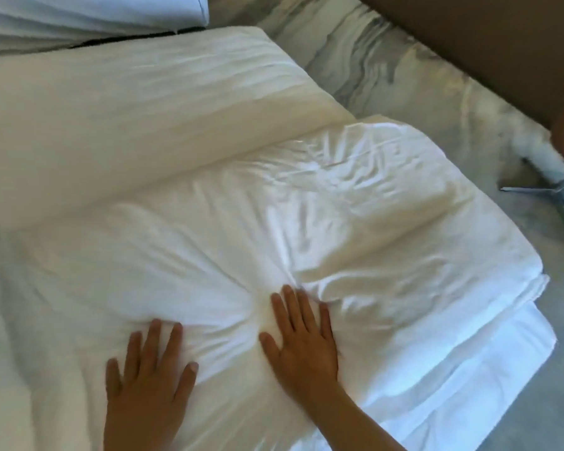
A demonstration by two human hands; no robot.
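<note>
The crumpled cotton duvet (306, 222) is plain white, and the long soft pillow (144, 102) is cream with faint tonal stripes. The floor (388, 70) is pale grey with darker marbled veins, and the flat wall panel (485, 43) is plain brown.

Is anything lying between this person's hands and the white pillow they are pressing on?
Nothing visible. The left hand and the right hand both lie flat, fingers straight, directly on the white pillow. The cream pillow lies beyond it, along its far edge, clear of both hands.

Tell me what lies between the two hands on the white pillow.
Only the creased pillow lies between the left hand and the right hand, seen in the head view.
</note>
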